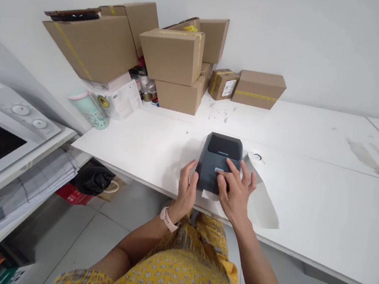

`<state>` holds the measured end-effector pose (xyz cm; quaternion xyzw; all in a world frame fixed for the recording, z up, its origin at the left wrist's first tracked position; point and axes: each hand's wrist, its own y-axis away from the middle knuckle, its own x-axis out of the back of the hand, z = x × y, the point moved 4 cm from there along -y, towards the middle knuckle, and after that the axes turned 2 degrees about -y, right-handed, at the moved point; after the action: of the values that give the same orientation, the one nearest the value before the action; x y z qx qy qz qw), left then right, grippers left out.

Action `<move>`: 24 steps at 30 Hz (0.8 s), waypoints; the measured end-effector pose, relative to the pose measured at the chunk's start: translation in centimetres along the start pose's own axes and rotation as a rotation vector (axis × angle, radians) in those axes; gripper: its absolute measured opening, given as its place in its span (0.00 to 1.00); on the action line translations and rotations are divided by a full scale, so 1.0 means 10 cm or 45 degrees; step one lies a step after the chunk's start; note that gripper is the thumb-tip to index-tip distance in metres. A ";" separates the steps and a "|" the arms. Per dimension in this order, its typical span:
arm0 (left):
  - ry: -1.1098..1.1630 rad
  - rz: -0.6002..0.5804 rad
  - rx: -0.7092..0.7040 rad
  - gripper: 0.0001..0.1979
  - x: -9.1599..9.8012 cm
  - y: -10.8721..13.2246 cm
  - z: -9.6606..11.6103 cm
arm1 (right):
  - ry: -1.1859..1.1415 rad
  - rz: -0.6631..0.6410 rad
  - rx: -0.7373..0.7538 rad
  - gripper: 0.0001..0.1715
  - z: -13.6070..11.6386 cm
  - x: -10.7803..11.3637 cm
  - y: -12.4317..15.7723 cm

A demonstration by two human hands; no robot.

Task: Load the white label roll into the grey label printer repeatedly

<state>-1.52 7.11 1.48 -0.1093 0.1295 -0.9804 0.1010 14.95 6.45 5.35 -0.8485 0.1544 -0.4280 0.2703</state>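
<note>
A dark grey label printer (210,163) with a dark window lies near the table's front edge. A piece of white paper (211,195) sticks out at its near side. My right hand (236,192) rests over the printer, fingers spread, with one fingertip at the small light-blue button (219,169). Along the printer's left side, my left hand (186,189) stands with its thumb and fingers apart and grips nothing. Just right of the printer lies a white paper roll (254,158), its loose strip (264,207) running toward the front edge.
Cardboard boxes (172,58) are stacked at the back left, with a small box (222,85) and a long box (259,89) beside them. A mint tumbler (91,109) leans against a white box (121,98). Left stands a microwave (6,129) on a shelf.
</note>
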 end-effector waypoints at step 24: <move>-0.370 -0.378 0.032 0.31 -0.32 -0.80 -0.07 | -0.365 0.227 -0.100 0.38 0.46 0.21 -1.95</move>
<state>0.00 15.52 2.47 -0.2663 0.0836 -0.9599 -0.0257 20.50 22.59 16.01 -0.8937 0.2053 -0.2706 0.2930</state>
